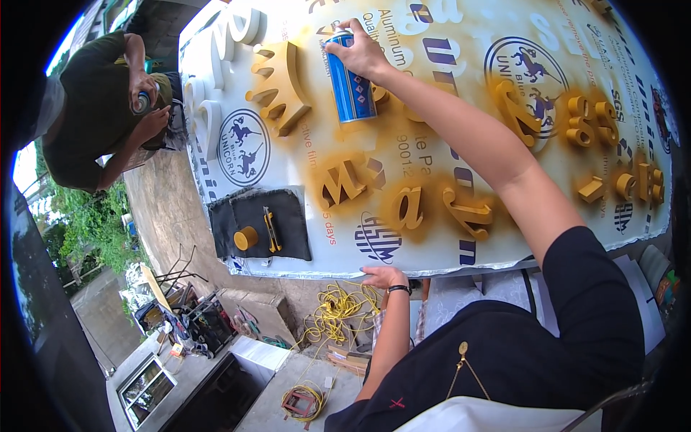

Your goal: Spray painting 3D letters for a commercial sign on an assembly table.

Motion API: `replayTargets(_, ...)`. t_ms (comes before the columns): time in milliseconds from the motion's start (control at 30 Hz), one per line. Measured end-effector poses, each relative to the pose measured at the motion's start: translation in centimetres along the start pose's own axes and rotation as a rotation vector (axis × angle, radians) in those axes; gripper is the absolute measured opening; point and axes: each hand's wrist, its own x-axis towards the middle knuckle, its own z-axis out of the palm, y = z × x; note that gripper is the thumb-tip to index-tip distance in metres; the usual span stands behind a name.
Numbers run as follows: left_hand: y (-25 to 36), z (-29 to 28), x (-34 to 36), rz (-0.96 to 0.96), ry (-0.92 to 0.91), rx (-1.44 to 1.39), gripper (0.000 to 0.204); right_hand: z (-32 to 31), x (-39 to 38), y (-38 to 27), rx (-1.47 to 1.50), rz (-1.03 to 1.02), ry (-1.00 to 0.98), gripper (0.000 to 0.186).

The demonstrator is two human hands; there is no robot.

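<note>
A blue spray can (351, 83) is standing nozzle-up in the person's right hand (360, 50), whose fingers are wrapping closed around its top, one finger lying over the cap; the can is hovering over the white printed sheet (446, 29) near its far middle, just beside a gold-painted crown shape (281, 86). The right arm is stretching across the board from the lower right. Below the can, gold-coated raised letters (403, 205) are lying in a row, each ringed by a haze of gold overspray on the sheet, while more gold pieces (597, 122) are sitting toward the right edge. The left hand (383, 276) is resting flat with fingers spread on the sheet's near edge, gripping nothing, a dark band showing at the wrist. To the left, unpainted white letters (230, 36) are lying along the sheet's far-left end. A dark cloth (288, 209) is lying on the near-left corner, carrying a yellow cap (245, 238) and a yellow utility knife (271, 229) side by side. A coil of yellow cord (335, 309) is sprawling on the ground below the board. At upper left, another person in a dark green shirt (93, 101) is holding a small can (142, 103) in both hands.
</note>
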Motion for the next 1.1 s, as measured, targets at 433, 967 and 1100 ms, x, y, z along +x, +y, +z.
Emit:
replayTargets(433, -0.3, 0.9, 0.0, 0.04, 0.029, 0.037, 0.055, -1.4, -5.8, 0.3, -0.107, -0.072, -0.092, 0.06)
replayTargets(967, -1.3, 0.1, 1.3, -0.01, 0.095, 0.074, 0.066, -13.9, -37.9, -3.0, 0.13, -0.322, 0.188, 0.058)
replayTargets(1100, -0.2, -0.7, 0.4, 0.018, 0.081, 0.078, 0.058, -16.7, -40.6, -4.2, 0.587, -0.102, 0.382, 0.059)
